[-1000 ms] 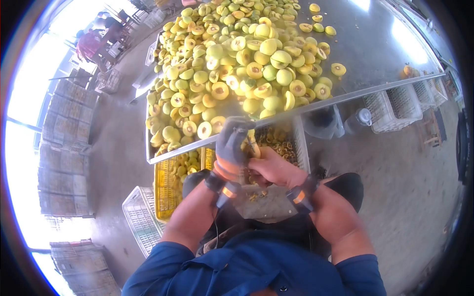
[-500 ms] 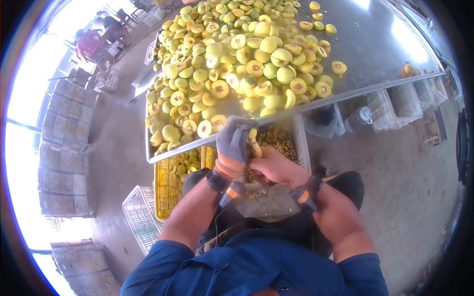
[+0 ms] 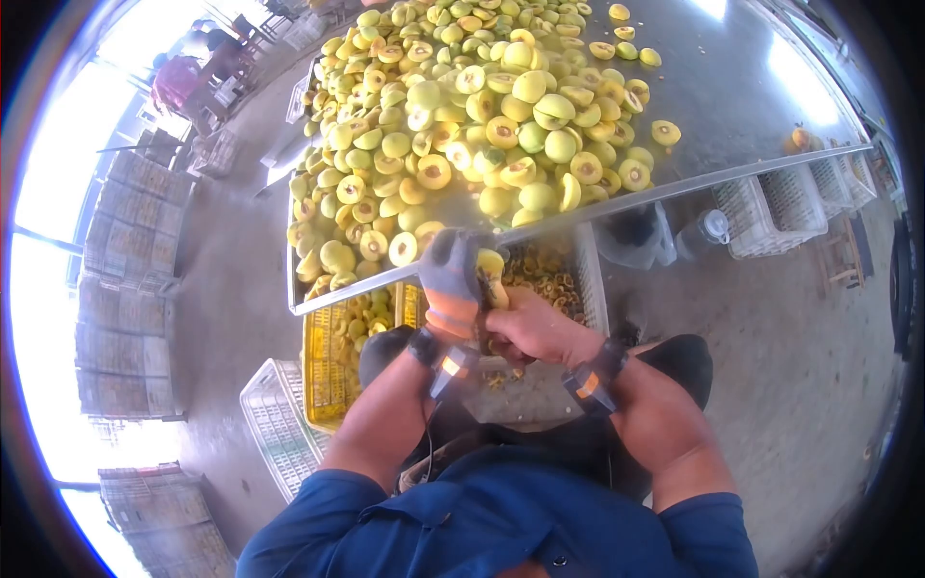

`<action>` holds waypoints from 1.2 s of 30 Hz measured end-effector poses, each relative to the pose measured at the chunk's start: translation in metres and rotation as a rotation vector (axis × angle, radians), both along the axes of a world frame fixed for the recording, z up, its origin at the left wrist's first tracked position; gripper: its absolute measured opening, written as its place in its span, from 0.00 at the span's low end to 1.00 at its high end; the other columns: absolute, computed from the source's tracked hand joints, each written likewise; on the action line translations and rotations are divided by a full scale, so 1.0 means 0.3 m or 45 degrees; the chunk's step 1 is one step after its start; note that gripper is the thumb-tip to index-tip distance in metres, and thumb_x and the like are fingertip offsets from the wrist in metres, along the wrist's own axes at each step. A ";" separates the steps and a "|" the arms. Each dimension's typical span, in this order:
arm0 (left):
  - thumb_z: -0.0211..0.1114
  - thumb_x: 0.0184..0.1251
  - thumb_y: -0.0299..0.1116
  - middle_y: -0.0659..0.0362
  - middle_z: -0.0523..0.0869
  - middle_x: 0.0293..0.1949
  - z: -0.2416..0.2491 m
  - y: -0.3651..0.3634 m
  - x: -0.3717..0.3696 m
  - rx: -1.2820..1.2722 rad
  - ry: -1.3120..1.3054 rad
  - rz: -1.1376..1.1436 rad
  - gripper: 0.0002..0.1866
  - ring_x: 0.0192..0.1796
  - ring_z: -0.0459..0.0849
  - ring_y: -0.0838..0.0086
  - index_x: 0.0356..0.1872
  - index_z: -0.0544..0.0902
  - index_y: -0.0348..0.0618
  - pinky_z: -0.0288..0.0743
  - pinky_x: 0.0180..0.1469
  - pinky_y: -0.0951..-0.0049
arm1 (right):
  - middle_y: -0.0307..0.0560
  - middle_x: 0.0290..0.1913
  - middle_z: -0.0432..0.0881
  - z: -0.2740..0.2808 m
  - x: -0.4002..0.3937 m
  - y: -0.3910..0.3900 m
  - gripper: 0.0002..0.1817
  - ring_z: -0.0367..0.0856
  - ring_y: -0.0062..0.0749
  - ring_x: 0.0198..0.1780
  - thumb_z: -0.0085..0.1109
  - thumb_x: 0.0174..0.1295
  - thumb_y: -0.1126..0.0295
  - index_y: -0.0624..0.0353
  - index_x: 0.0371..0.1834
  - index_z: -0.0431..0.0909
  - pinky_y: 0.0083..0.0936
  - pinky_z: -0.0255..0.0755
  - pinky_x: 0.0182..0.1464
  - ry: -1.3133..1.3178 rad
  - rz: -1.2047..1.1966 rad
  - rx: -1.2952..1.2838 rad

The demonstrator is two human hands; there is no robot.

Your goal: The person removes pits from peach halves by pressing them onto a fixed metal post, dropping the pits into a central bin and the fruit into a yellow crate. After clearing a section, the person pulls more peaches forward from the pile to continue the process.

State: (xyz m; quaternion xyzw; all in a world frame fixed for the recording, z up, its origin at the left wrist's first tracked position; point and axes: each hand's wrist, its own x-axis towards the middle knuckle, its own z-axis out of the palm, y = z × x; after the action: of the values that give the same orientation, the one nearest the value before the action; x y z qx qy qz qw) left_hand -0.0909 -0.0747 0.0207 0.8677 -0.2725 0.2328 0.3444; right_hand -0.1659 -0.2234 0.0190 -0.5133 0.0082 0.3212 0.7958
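So the gloved left hand (image 3: 449, 275) is clamped on a yellow fruit piece (image 3: 492, 277), probably because a wet cut fruit would slip otherwise. The bare right hand (image 3: 533, 328) is right up against its lower end, fingers curled, but I honestly can't tell if it's gripping a tool or just the fruit. Both hands are nearly together, just past the metal edge (image 3: 626, 198) of the surface (image 3: 718, 120) and above a pale crate (image 3: 597, 289) with brownish scraps (image 3: 556, 277) in it, so my guess is anything falling lands there. The big pile of fruit (image 3: 529, 87), lots of it halved, sits behind that edge, which I reckon stops pieces rolling off. Yellow crate (image 3: 323, 371) with more pieces is by the left knee, likely for easy reach, with a white crate (image 3: 275, 409) beside it. Dark gadgets (image 3: 590, 387) with orange patches are strapped at both wrists. No brands, labels or writing I can read anywhere, too small and blurry
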 end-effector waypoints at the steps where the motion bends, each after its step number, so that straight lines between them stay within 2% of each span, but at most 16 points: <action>1: 0.66 0.62 0.23 0.52 0.89 0.40 0.003 0.001 -0.002 0.020 0.034 0.004 0.12 0.41 0.91 0.56 0.46 0.89 0.42 0.84 0.42 0.62 | 0.36 0.22 0.71 -0.011 -0.001 0.005 0.10 0.69 0.25 0.18 0.55 0.75 0.70 0.58 0.33 0.74 0.30 0.63 0.21 -0.019 -0.010 0.001; 4: 0.66 0.62 0.23 0.52 0.89 0.39 0.020 0.004 0.001 0.075 -0.113 -0.039 0.11 0.40 0.91 0.58 0.45 0.88 0.41 0.84 0.41 0.63 | 0.35 0.21 0.69 -0.032 -0.005 -0.003 0.11 0.67 0.24 0.17 0.55 0.76 0.70 0.57 0.32 0.72 0.30 0.63 0.21 0.213 0.107 0.319; 7: 0.68 0.59 0.22 0.53 0.87 0.38 -0.049 0.015 0.035 -0.011 -0.040 -0.072 0.12 0.39 0.89 0.56 0.43 0.89 0.45 0.82 0.39 0.60 | 0.36 0.20 0.69 -0.037 -0.017 0.017 0.13 0.71 0.25 0.17 0.54 0.77 0.70 0.57 0.30 0.73 0.31 0.64 0.19 -0.027 -0.007 -0.001; 10: 0.69 0.58 0.22 0.53 0.87 0.38 -0.023 0.015 0.036 -0.026 -0.098 -0.222 0.11 0.38 0.90 0.59 0.43 0.89 0.43 0.84 0.38 0.63 | 0.36 0.19 0.70 -0.036 -0.017 0.011 0.14 0.71 0.25 0.16 0.55 0.78 0.69 0.56 0.30 0.72 0.30 0.64 0.19 0.153 0.053 0.220; 13: 0.69 0.63 0.23 0.54 0.88 0.39 -0.032 0.024 0.053 -0.044 -0.069 -0.358 0.08 0.38 0.92 0.62 0.43 0.88 0.39 0.86 0.39 0.67 | 0.37 0.18 0.72 -0.023 -0.027 0.011 0.14 0.70 0.26 0.14 0.55 0.78 0.68 0.57 0.30 0.73 0.30 0.64 0.18 0.202 0.080 0.310; 16: 0.69 0.69 0.23 0.54 0.88 0.39 -0.016 0.027 0.060 -0.232 0.274 -0.467 0.05 0.38 0.92 0.63 0.44 0.87 0.38 0.86 0.40 0.67 | 0.39 0.19 0.75 -0.042 -0.023 0.022 0.14 0.71 0.27 0.14 0.55 0.79 0.67 0.58 0.31 0.75 0.29 0.65 0.19 0.045 0.067 0.131; 19: 0.69 0.72 0.25 0.52 0.89 0.39 -0.064 0.038 0.062 -0.956 1.146 -0.581 0.05 0.38 0.92 0.62 0.45 0.87 0.36 0.86 0.41 0.67 | 0.44 0.20 0.78 -0.012 -0.033 0.021 0.13 0.75 0.29 0.16 0.56 0.78 0.67 0.62 0.34 0.78 0.32 0.67 0.20 -0.052 0.080 -0.062; 22: 0.71 0.68 0.26 0.50 0.90 0.39 -0.056 0.078 0.077 -1.020 1.368 -0.723 0.09 0.39 0.93 0.59 0.46 0.87 0.36 0.87 0.43 0.65 | 0.47 0.20 0.79 -0.013 -0.024 0.016 0.12 0.78 0.30 0.17 0.58 0.75 0.67 0.64 0.36 0.80 0.33 0.70 0.21 -0.301 0.121 -0.201; 25: 0.71 0.65 0.25 0.49 0.91 0.41 -0.031 0.085 0.089 -0.041 0.171 -0.555 0.11 0.40 0.93 0.56 0.47 0.87 0.35 0.87 0.43 0.63 | 0.48 0.21 0.80 -0.018 -0.010 0.017 0.10 0.79 0.30 0.18 0.60 0.73 0.68 0.63 0.38 0.81 0.33 0.71 0.23 -0.527 0.026 -0.294; 26: 0.71 0.63 0.23 0.48 0.91 0.43 0.007 0.074 0.067 -0.024 0.167 -0.451 0.14 0.42 0.93 0.54 0.51 0.86 0.36 0.86 0.44 0.61 | 0.47 0.22 0.80 -0.010 -0.009 0.013 0.10 0.79 0.30 0.19 0.60 0.73 0.67 0.63 0.38 0.81 0.32 0.71 0.23 -0.507 0.008 -0.287; 28: 0.72 0.71 0.30 0.52 0.90 0.42 -0.199 0.139 0.128 -0.488 0.511 -0.284 0.13 0.44 0.92 0.62 0.53 0.85 0.38 0.86 0.46 0.64 | 0.45 0.23 0.81 0.003 -0.020 0.002 0.10 0.78 0.28 0.20 0.61 0.74 0.67 0.64 0.38 0.81 0.32 0.71 0.24 -0.467 -0.025 -0.271; 30: 0.72 0.76 0.32 0.53 0.91 0.43 -0.208 0.177 0.142 -0.667 0.653 -0.187 0.14 0.46 0.91 0.65 0.56 0.84 0.38 0.87 0.48 0.65 | 0.43 0.24 0.80 -0.012 -0.028 -0.024 0.10 0.77 0.27 0.20 0.61 0.74 0.67 0.63 0.38 0.81 0.31 0.71 0.24 -0.223 -0.016 -0.204; 31: 0.71 0.77 0.31 0.52 0.91 0.45 -0.209 0.213 0.139 -0.611 0.632 -0.176 0.14 0.47 0.91 0.64 0.57 0.84 0.37 0.87 0.49 0.65 | 0.42 0.24 0.80 -0.018 -0.025 -0.022 0.11 0.77 0.27 0.20 0.61 0.75 0.67 0.63 0.37 0.80 0.31 0.71 0.24 -0.099 -0.005 -0.170; 32: 0.70 0.78 0.30 0.51 0.91 0.46 -0.173 0.238 0.124 -0.553 0.613 -0.166 0.14 0.49 0.92 0.64 0.58 0.84 0.36 0.88 0.49 0.64 | 0.39 0.23 0.77 -0.021 -0.013 -0.004 0.11 0.75 0.27 0.19 0.61 0.75 0.68 0.61 0.35 0.78 0.31 0.70 0.22 -0.103 -0.017 -0.308; 35: 0.70 0.73 0.25 0.49 0.92 0.48 -0.140 0.326 0.145 -0.455 0.542 -0.126 0.14 0.49 0.92 0.59 0.57 0.85 0.36 0.87 0.50 0.63 | 0.36 0.22 0.73 -0.145 0.003 0.031 0.12 0.73 0.24 0.19 0.62 0.76 0.68 0.55 0.32 0.74 0.27 0.67 0.23 0.213 -0.027 -0.359; 36: 0.68 0.71 0.23 0.48 0.92 0.48 -0.009 0.320 0.085 -0.255 0.361 -0.086 0.14 0.48 0.92 0.57 0.55 0.86 0.37 0.86 0.50 0.63 | 0.38 0.22 0.75 -0.156 0.002 0.035 0.14 0.73 0.27 0.19 0.62 0.76 0.66 0.56 0.31 0.74 0.29 0.67 0.22 0.197 0.006 -0.328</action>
State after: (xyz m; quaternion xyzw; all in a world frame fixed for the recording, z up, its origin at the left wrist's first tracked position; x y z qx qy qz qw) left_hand -0.0654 0.0214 0.0180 0.8435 -0.2257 0.1222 0.4718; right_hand -0.1654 -0.2128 -0.0277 -0.5850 0.1093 0.3580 0.7195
